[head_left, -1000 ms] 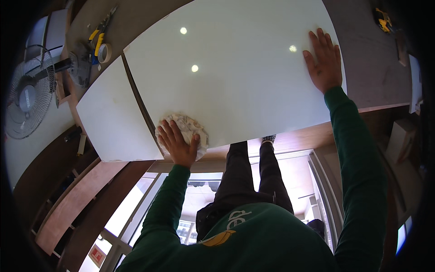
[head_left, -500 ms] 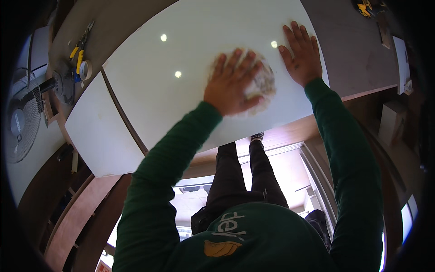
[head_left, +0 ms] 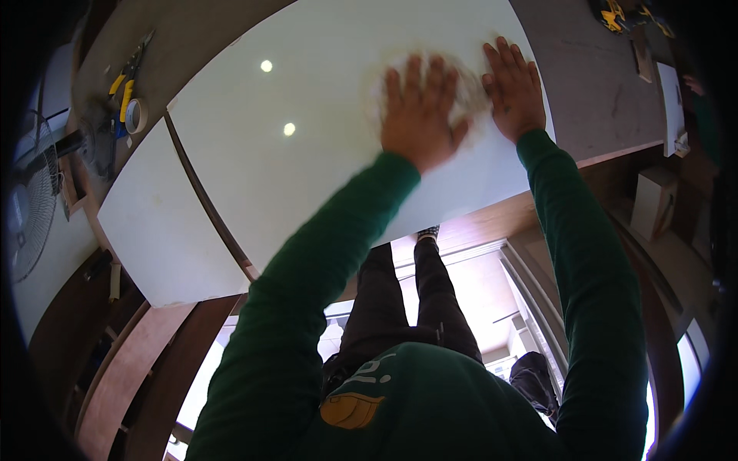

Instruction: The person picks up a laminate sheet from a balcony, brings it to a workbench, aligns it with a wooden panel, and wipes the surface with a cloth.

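My left hand (head_left: 423, 107) lies flat with its fingers spread, on the upper right part of a large glossy white panel (head_left: 307, 177). Around and beneath that hand shows a blurred, roundish whitish-brown patch (head_left: 470, 94) that looks like a crumpled rag; the palm hides most of it. Just to the right, near the panel's right edge, my right hand (head_left: 516, 92) rests palm down, fingers stretched out and somewhat apart, holding nothing. A narrower white panel (head_left: 165, 223) lies to the left, across a dark gap.
Pliers with yellow handles (head_left: 127, 88) and a tape roll (head_left: 136, 116) lie on the brown surface at the left, near a fan (head_left: 34, 203). Yellow-black power tools (head_left: 613, 15) sit at the far right. Another person's hand (head_left: 694, 84) shows at the right rim.
My left hand has slid right and slightly away from me, and the rag-like patch has shifted with it. My right hand stays nearly in place. Another person's hand has appeared at the right.
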Demonstrator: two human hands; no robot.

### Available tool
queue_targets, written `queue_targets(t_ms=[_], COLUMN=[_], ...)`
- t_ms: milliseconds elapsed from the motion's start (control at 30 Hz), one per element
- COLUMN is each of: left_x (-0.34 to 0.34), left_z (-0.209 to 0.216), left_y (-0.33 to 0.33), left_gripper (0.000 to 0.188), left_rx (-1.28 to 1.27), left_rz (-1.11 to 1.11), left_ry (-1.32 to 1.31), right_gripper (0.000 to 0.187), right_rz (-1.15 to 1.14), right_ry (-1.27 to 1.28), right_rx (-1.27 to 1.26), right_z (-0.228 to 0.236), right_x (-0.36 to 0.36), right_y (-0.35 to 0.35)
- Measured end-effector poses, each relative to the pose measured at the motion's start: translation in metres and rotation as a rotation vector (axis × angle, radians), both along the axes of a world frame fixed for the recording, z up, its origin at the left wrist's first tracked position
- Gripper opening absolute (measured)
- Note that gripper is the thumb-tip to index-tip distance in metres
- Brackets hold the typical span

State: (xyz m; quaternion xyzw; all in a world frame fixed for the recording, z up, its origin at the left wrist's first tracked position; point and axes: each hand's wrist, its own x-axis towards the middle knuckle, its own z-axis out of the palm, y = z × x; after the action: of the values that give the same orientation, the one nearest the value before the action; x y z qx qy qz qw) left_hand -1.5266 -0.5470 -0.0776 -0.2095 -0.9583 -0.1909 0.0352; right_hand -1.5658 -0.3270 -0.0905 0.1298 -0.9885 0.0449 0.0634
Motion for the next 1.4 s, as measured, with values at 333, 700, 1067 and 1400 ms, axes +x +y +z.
queue_targets(t_ms=[333, 700, 1067, 1400], left_x=[0.224, 0.161, -0.033, -0.060], left_z=[0.020, 0.011, 0.009, 0.005], left_y=[-0.218, -0.247, -0.310, -0.318], left_gripper=[0.085, 0.094, 0.093, 0.092], left_rx=[-0.233, -0.379, -0.291, -0.297], left_rz=[0.110, 0.729, 0.801, 0.898], left_ry=[-0.315, -0.180, -0.118, -0.118], right_gripper=[0.055, 0.056, 0.059, 0.060], right_rz=[-0.007, 0.000, 0.010, 0.028], right_ry=[0.014, -0.005, -0.070, -0.047], right_rx=[0.061, 0.058, 0.125, 0.115], right_z=[0.002, 0.005, 0.013, 0.009], right_x=[-0.001, 0.000, -0.002, -0.004], right_y=[0.003, -0.002, -0.003, 0.000])
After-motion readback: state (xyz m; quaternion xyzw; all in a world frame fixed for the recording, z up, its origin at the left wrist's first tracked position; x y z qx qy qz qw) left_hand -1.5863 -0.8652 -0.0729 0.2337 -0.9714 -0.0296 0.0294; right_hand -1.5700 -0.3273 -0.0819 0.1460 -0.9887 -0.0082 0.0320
